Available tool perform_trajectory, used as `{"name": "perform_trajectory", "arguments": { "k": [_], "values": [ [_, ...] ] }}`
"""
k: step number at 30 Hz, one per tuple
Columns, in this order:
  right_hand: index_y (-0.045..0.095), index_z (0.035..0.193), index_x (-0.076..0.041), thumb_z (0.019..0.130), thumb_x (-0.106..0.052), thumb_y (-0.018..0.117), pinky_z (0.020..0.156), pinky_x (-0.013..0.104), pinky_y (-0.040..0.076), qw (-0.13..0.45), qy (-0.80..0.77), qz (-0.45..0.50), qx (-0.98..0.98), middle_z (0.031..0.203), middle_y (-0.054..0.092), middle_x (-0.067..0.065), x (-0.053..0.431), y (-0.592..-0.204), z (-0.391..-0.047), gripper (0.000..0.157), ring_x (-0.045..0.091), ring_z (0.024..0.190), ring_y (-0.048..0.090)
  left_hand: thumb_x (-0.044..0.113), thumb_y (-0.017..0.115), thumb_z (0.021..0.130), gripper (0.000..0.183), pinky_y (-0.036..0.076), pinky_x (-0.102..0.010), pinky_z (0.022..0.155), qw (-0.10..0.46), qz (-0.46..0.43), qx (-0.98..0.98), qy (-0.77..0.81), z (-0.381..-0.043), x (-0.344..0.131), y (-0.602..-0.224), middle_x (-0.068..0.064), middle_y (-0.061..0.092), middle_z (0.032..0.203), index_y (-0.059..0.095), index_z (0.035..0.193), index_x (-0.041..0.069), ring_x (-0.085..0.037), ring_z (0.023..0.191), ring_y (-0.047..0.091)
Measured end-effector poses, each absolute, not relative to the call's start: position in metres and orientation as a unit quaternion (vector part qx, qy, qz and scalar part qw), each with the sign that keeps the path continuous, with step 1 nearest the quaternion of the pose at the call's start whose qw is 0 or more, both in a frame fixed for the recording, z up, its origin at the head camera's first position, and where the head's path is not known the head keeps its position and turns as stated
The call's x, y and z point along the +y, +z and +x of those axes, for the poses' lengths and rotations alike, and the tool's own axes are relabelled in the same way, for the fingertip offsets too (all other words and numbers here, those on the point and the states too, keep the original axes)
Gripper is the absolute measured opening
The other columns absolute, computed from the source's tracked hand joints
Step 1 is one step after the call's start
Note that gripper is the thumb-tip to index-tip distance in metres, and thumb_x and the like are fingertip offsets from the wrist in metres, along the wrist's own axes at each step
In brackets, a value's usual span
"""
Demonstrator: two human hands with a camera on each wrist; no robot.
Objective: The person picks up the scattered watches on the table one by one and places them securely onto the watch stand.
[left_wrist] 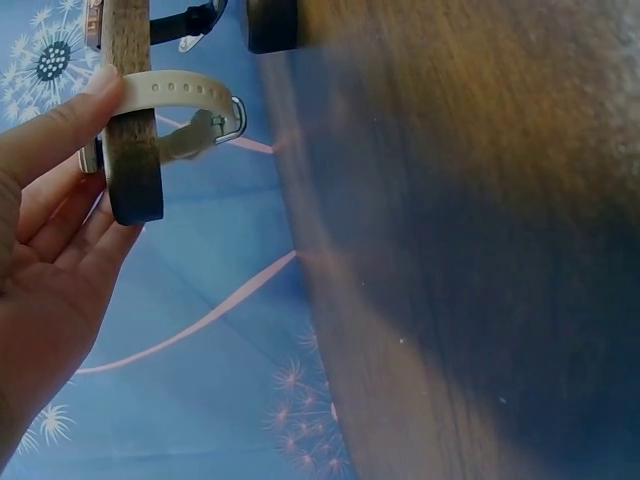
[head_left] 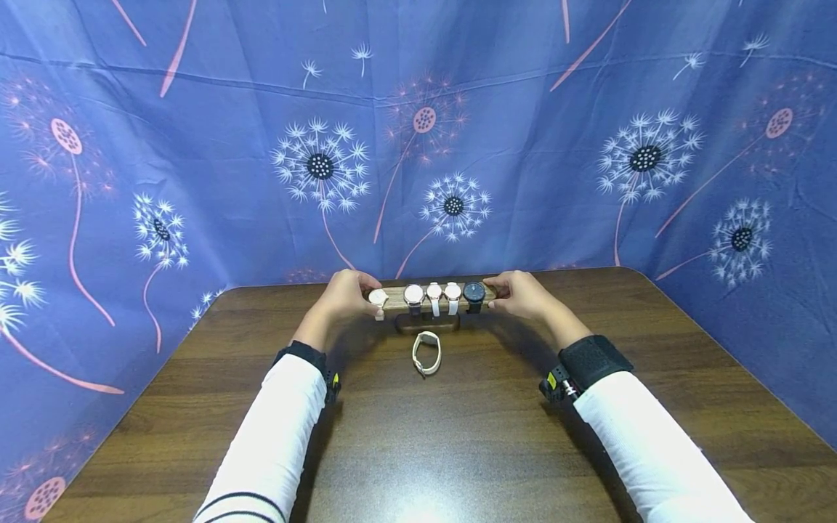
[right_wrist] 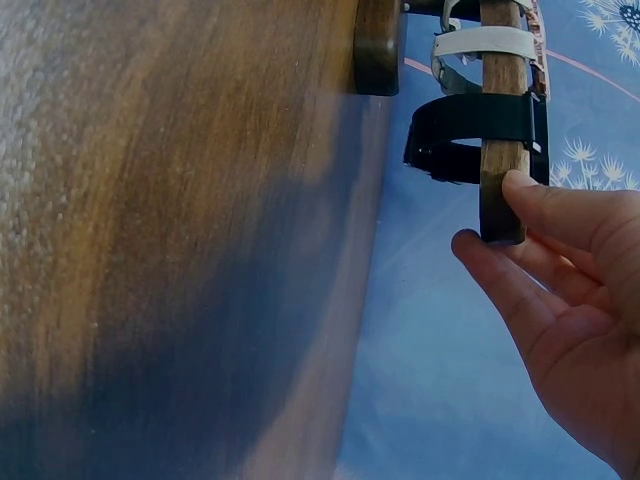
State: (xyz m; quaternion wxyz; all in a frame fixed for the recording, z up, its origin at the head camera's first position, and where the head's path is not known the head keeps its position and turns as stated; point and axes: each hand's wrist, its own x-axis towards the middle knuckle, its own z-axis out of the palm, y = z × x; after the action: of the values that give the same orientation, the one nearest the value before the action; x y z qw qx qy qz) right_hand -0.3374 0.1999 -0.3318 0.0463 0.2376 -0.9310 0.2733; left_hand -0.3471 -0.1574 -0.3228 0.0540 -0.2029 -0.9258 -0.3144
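Note:
A wooden bar of a watch stand spans the space between both hands, with several watches strapped along it. My left hand grips its left end. In the left wrist view, the thumb lies at the cream strap of the end watch, with the fingers behind the bar. My right hand holds the other end beside a black watch; in the right wrist view, its thumb presses the bar's side below the black strap. White-strapped watches and a dark-strapped one sit between.
A loose watch with a cream strap stands on its looped band in front of the stand. The stand's dark base shows below the bar. The brown wooden table meets a blue dandelion-print cloth behind.

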Motion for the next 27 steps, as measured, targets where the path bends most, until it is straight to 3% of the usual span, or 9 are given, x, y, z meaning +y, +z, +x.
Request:
{"name": "perform_trajectory", "arguments": {
  "k": [27],
  "values": [
    [0.060, 0.126, 0.008, 0.082, -0.002, 0.075, 0.073, 0.039, 0.056, 0.058, 0.253, 0.254, -0.932, 0.103, 0.067, 0.020, 0.200, -0.331, -0.338, 0.047, 0.026, 0.085, 0.066, 0.018, 0.092, 0.065, 0.049, 0.055, -0.031, 0.075, 0.034, -0.209, -0.939, -0.272, -0.353, -0.142, -0.316, -0.005, 0.073, 0.089, 0.074, 0.108, 0.003, -0.015, 0.079, 0.066]
  ]
}}
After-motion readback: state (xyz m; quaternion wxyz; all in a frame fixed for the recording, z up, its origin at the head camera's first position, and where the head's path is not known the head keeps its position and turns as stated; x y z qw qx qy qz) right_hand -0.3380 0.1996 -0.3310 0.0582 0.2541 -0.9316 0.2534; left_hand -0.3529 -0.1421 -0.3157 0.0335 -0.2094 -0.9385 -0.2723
